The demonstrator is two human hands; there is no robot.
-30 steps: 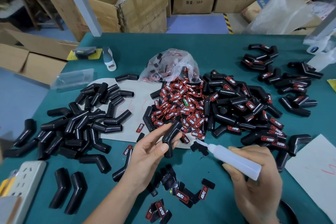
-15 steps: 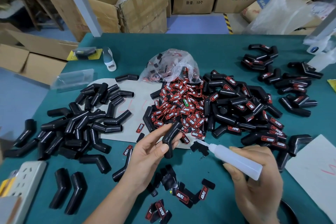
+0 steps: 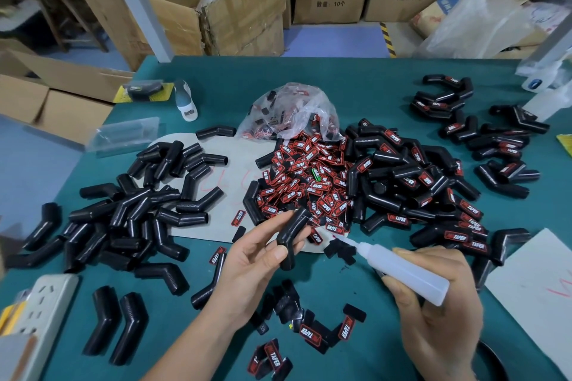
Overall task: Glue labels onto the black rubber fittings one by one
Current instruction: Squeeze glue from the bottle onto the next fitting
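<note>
My left hand point(image 3: 247, 260) pinches a bent black rubber fitting point(image 3: 291, 235) between thumb and fingers, above the table's near middle. My right hand point(image 3: 439, 315) grips a translucent glue bottle point(image 3: 399, 269), its nozzle pointing left at a black label lying face down point(image 3: 339, 252) on the table. A heap of red-and-black labels point(image 3: 306, 182) lies in the middle. Plain fittings point(image 3: 133, 210) are piled at the left. Labelled fittings point(image 3: 427, 185) are piled at the right.
A clear bag of labels point(image 3: 291, 114) lies behind the heap. Loose labels point(image 3: 309, 334) sit near the front edge. A power strip point(image 3: 37, 312) is at the front left, white paper point(image 3: 538, 291) at the right. Cardboard boxes point(image 3: 235, 3) stand beyond the table.
The glue bottle's nozzle has dipped slightly toward the face-down label. My left hand holds the fitting in nearly the same place.
</note>
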